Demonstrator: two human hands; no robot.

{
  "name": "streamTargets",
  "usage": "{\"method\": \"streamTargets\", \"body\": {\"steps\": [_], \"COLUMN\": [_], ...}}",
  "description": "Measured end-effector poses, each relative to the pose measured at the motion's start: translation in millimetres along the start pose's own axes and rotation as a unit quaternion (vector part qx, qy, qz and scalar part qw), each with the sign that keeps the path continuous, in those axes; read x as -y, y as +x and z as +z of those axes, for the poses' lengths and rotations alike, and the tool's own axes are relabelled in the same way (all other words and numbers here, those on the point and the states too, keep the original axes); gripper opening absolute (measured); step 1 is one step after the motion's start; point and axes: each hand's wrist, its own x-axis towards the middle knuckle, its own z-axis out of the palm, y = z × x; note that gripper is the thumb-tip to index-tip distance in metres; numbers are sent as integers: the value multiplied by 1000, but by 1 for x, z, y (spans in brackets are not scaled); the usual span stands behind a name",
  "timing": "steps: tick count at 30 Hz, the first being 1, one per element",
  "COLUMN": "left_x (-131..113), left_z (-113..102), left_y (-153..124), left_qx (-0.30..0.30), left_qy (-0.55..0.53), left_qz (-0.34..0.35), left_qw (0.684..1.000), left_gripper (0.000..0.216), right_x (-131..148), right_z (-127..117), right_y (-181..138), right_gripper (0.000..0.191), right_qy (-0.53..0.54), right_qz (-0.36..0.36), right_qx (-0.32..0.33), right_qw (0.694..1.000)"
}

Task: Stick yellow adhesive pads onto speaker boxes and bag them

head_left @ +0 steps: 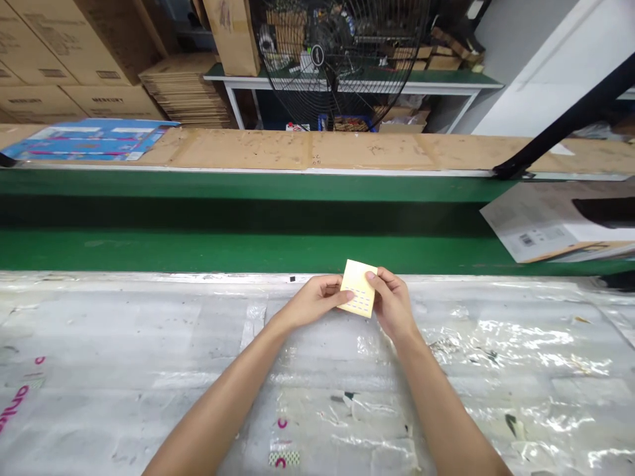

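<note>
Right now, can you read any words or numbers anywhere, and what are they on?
None can be read for sure.
Yellow sheet held in both hands: tiny purple rows, too small.
Cardboard boxes: dark labels, blurred.
Grey box: barcode and print, too small.
Plastic cover: pink letters, cut off.

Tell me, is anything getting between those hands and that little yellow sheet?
Nothing visible does. The left hand and the right hand both already hold the yellow sheet, fingers pinching its edges from either side, above the plastic-covered table. No other thing lies close to it.
</note>
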Motion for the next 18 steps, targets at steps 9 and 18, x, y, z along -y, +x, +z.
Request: {"method": "streamTargets", "body": {"steps": [9, 18], "left_x": [6, 22], "left_z": [8, 16], "left_y": [1, 7], "left_qx": [-47, -97], "left_qy": [-15, 43], "left_qz": [50, 62], "left_qw": [998, 992], "left_gripper": [50, 28], "right_x": [-1, 1], "right_z": [0, -2], "right_y": [3, 5], "right_gripper": [35, 37], "right_qy": [-38, -142], "right_qz": [-16, -79], "right_qx": [-6, -17], "right_qw": [999, 987]}}
